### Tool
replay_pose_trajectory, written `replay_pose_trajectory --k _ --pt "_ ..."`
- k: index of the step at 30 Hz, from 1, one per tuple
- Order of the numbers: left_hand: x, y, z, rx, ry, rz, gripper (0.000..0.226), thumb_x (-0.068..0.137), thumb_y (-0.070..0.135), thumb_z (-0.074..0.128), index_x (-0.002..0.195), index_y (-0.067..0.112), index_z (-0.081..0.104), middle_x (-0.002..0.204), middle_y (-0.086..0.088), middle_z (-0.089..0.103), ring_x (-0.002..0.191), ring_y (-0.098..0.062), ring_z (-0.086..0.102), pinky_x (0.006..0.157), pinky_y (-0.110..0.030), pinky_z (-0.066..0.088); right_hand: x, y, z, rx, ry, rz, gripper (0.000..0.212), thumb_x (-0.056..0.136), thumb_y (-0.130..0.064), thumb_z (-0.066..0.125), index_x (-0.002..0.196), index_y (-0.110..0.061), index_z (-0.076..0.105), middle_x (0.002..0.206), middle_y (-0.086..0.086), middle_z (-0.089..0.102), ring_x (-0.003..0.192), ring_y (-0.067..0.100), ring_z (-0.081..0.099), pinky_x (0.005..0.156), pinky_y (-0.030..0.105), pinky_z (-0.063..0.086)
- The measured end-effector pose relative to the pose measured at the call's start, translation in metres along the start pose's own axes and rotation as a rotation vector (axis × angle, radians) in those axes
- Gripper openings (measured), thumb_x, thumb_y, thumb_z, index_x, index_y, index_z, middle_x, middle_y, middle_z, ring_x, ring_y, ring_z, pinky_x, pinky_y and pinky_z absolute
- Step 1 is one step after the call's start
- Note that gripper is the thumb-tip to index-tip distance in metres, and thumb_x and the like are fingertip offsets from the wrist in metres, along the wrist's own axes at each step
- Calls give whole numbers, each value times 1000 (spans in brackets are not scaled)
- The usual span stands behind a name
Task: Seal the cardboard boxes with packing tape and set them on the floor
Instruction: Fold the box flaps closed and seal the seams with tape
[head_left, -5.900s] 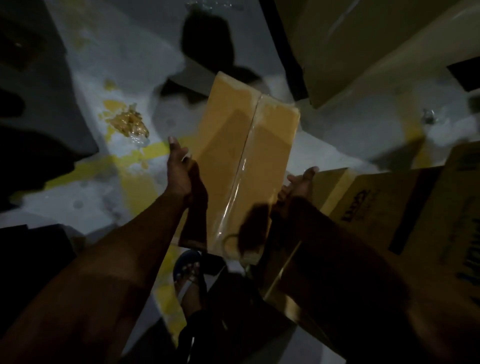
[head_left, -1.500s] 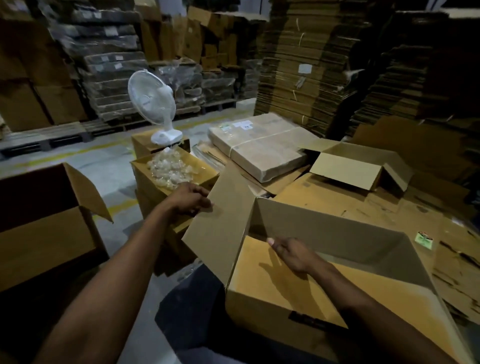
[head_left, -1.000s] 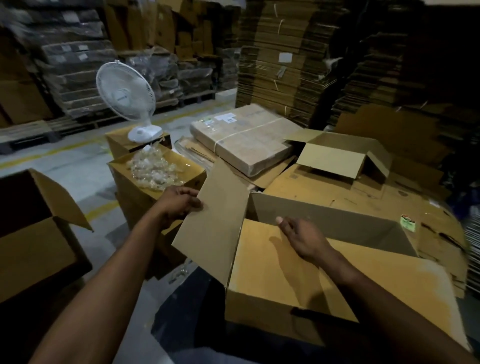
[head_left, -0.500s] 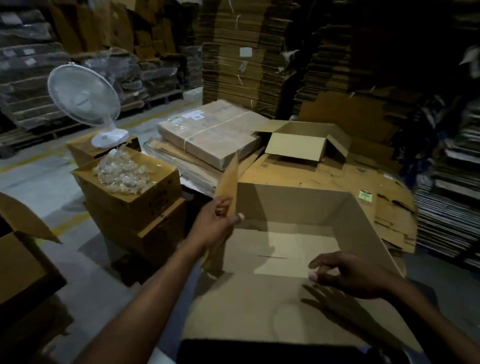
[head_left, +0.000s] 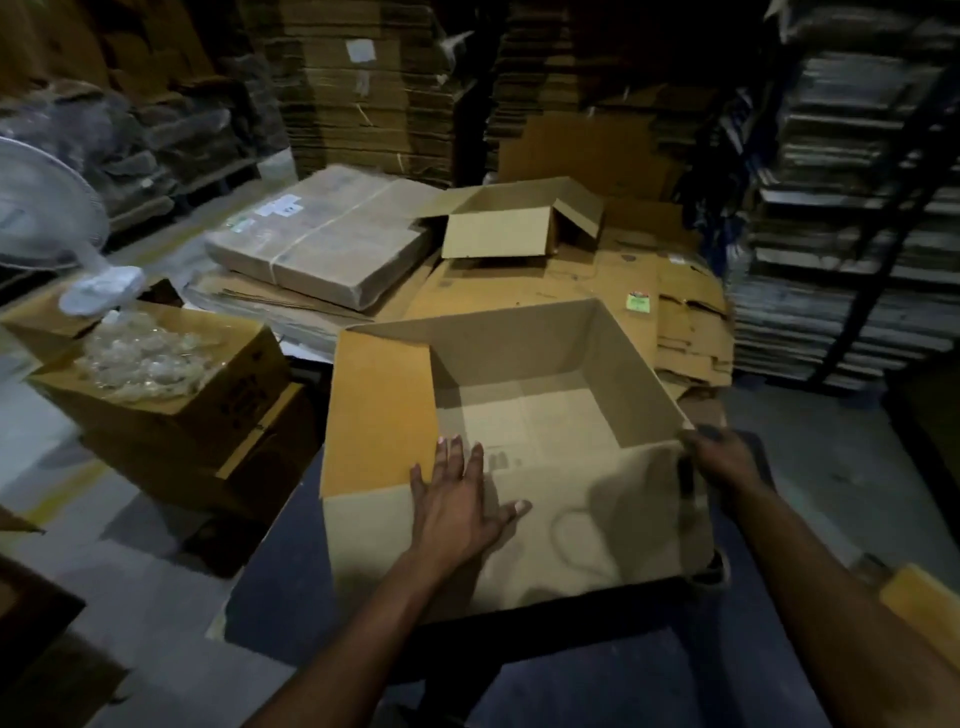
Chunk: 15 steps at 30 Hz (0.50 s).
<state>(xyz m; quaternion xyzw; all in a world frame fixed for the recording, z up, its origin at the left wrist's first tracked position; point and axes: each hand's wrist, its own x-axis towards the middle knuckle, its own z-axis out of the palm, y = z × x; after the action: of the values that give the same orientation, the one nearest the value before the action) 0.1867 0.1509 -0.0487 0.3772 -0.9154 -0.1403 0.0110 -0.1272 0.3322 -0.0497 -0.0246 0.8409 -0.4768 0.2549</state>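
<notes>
An open cardboard box (head_left: 550, 374) stands in front of me on a dark surface, its inside bare. Its left flap (head_left: 379, 410) is folded inward over the opening. My left hand (head_left: 460, 501) lies flat with spread fingers on the near flap (head_left: 571, 530), pressing it down. My right hand (head_left: 719, 460) grips the box's right near corner, fingers curled over the edge. No tape is in view.
A box of clear plastic bits (head_left: 156, 374) and a white fan (head_left: 47, 218) stand at the left. Behind lie a strapped bundle (head_left: 322, 244), a small open box (head_left: 514, 223) and flat cardboard sheets (head_left: 675, 317). Tall cardboard stacks (head_left: 374, 88) rise at the back.
My left hand let go of the upright left flap, which now lies folded in, and moved onto the near flap. My right hand shifted from the near flap to the right corner.
</notes>
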Motion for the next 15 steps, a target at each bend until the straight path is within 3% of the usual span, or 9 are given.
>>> replay_pose_trajectory --k 2,4,7,9,11,13,15 --pt "-8 11 8 57 4 76 109 85 89 39 165 20 13 174 -10 0 160 -27 -9 125 -61 2 -3 2 7 122 -7 2 37 92 -30 71 120 -8 62 106 15 65 84 24 63 60 31 50" --pt "-15 17 18 116 -8 130 108 87 87 38 166 18 11 174 -10 -2 160 -27 -11 124 -63 -2 -2 1 7 247 23 46 35 88 -17 71 120 -7 62 106 18 65 84 29 64 62 36 54" --pt "-20 19 28 182 16 159 112 86 88 35 166 16 6 174 -13 -6 159 -29 -14 122 -67 -8 -3 -1 -1 387 -11 215 30 85 -20 72 111 -6 64 98 16 67 86 36 67 72 52 60" --pt "-23 19 33 182 13 160 116 84 91 35 166 16 0 173 -14 -13 158 -30 -21 121 -66 -13 -9 -5 -5 411 -62 259 25 85 -23 69 106 -10 68 88 11 67 79 33 67 74 48 61" --pt "-30 21 38 175 -5 176 123 81 94 36 164 17 -13 169 -16 -25 155 -31 -30 120 -65 -17 -5 -6 -9 434 -85 255 29 86 -31 65 108 -13 68 81 7 64 71 29 63 65 40 58" --pt "-39 27 45 192 -44 200 132 77 94 43 160 19 -26 163 -19 -37 150 -34 -39 119 -68 -16 11 -2 -13 429 -66 281 39 88 -41 57 115 -13 65 89 7 63 74 26 60 62 35 54" --pt "-46 36 54 227 -90 221 143 70 90 56 158 19 -32 158 -21 -45 146 -36 -44 117 -71 -16 14 -2 -17 396 -61 363 48 91 -51 50 119 -13 61 101 10 62 84 28 59 68 37 52"
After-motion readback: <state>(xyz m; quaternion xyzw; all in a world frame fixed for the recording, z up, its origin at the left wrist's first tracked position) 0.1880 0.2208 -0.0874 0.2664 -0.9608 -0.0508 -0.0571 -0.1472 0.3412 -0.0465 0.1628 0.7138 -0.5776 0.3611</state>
